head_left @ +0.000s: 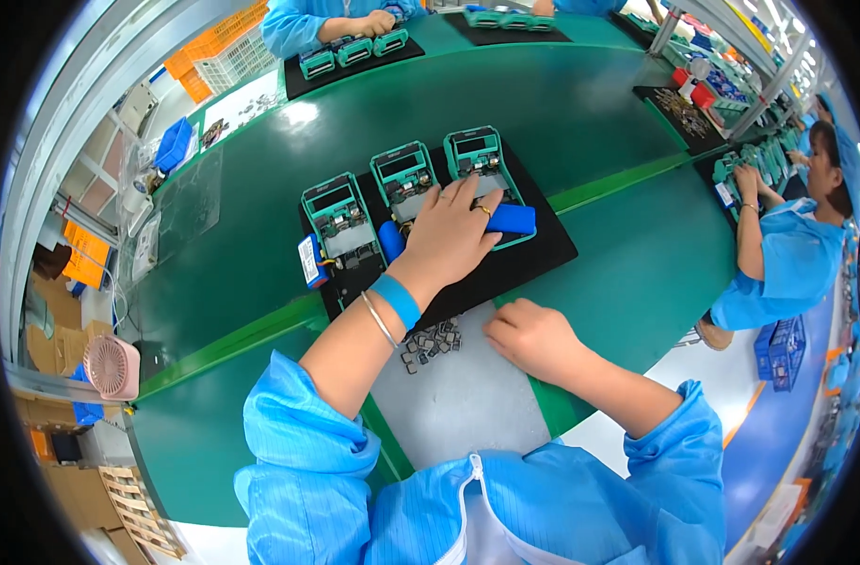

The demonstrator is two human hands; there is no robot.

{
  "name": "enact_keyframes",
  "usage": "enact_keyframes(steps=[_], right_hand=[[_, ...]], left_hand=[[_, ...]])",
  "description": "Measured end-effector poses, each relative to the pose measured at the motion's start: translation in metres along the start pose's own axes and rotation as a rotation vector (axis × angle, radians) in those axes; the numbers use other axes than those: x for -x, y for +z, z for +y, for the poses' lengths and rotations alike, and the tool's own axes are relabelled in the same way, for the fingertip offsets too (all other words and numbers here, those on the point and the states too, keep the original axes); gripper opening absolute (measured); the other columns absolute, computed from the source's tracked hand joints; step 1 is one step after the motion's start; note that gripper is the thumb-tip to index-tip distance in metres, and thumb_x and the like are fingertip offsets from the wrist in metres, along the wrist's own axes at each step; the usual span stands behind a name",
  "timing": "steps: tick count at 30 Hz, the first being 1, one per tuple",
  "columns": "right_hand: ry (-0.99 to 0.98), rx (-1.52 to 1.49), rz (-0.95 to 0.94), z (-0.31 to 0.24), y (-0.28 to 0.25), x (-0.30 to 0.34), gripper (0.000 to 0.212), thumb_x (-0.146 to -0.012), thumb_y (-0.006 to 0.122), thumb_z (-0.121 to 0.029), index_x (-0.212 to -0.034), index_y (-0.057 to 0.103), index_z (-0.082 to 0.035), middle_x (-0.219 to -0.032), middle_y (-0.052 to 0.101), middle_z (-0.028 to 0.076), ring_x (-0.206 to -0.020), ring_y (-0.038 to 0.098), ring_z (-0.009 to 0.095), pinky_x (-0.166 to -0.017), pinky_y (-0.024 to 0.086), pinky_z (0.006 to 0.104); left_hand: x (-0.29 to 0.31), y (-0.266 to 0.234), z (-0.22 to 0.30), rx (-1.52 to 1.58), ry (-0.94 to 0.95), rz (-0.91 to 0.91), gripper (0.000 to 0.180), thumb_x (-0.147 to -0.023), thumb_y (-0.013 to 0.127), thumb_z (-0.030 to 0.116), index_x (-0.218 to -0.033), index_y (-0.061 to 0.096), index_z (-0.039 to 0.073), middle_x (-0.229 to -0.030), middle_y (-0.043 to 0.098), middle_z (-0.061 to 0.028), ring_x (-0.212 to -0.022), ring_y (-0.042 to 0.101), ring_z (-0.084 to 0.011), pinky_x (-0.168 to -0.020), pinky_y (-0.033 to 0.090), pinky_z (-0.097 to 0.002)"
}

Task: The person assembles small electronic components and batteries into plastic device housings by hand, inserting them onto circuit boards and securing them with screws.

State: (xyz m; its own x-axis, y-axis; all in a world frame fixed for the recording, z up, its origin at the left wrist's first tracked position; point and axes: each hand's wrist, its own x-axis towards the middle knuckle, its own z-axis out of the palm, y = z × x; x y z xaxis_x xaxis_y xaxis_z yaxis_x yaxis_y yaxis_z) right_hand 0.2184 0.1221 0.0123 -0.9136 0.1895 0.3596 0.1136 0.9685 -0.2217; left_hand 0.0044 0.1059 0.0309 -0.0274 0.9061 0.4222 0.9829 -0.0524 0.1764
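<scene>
My left hand [451, 232] lies over the middle green housing [403, 169] and the right green housing [474, 151], fingers stretched out and spread. Its fingertips reach the inside of the right housing, and the thumb side is near a blue battery pack [513, 219]. The left green housing [339, 215] shows circuit parts, with a labelled blue battery pack [310, 262] beside it on wires. All three rest on a black mat [546, 252]. My right hand [538, 341] rests at the mat's near edge, fingers curled; anything in them is hidden.
Small square dark parts [432, 346] lie loose on a grey sheet [449, 405] before me. Co-workers sit across the green table [260, 160] and at the right [787, 235], handling similar housings. A pink fan [112, 367] stands at the left, a blue bin [174, 144] farther back.
</scene>
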Motion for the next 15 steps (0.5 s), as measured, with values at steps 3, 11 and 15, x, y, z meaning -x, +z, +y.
enact_keyframes(steps=[3, 11, 15], right_hand=[[-0.171, 0.153, -0.131, -0.001, -0.005, -0.006, 0.01, -0.07, 0.065, -0.01, -0.079, 0.063, -0.005, -0.078, 0.059, 0.007, -0.078, 0.063, 0.024, -0.061, 0.055, 0.0336], [-0.169, 0.15, -0.421, -0.008, -0.014, -0.035, 0.006, -0.069, 0.065, -0.009, -0.07, 0.066, -0.003, -0.07, 0.068, 0.016, -0.067, 0.07, 0.032, -0.06, 0.059, 0.0398], [0.008, -0.044, -0.422, 0.035, -0.075, -0.083, 0.01, -0.078, 0.061, -0.011, -0.074, 0.067, -0.004, -0.071, 0.067, 0.017, -0.071, 0.069, 0.036, -0.066, 0.056, 0.0461]], left_hand=[[-0.017, 0.004, 0.005, 0.053, 0.06, -0.04, 0.057, -0.089, 0.068, 0.032, -0.14, 0.052, 0.01, -0.144, 0.048, -0.0188, -0.133, 0.046, -0.0372, -0.112, 0.033, -0.0535], [-0.03, -0.001, 0.013, 0.142, 0.024, 0.163, 0.043, -0.094, 0.062, 0.028, -0.125, 0.057, -0.001, -0.102, 0.067, -0.02, -0.103, 0.063, -0.0382, -0.099, 0.044, -0.047], [-0.005, -0.011, -0.002, 0.243, -0.305, 0.302, 0.052, -0.095, 0.055, 0.016, -0.141, 0.042, -0.003, -0.121, 0.06, -0.0263, -0.112, 0.057, -0.0432, -0.099, 0.045, -0.0479]])
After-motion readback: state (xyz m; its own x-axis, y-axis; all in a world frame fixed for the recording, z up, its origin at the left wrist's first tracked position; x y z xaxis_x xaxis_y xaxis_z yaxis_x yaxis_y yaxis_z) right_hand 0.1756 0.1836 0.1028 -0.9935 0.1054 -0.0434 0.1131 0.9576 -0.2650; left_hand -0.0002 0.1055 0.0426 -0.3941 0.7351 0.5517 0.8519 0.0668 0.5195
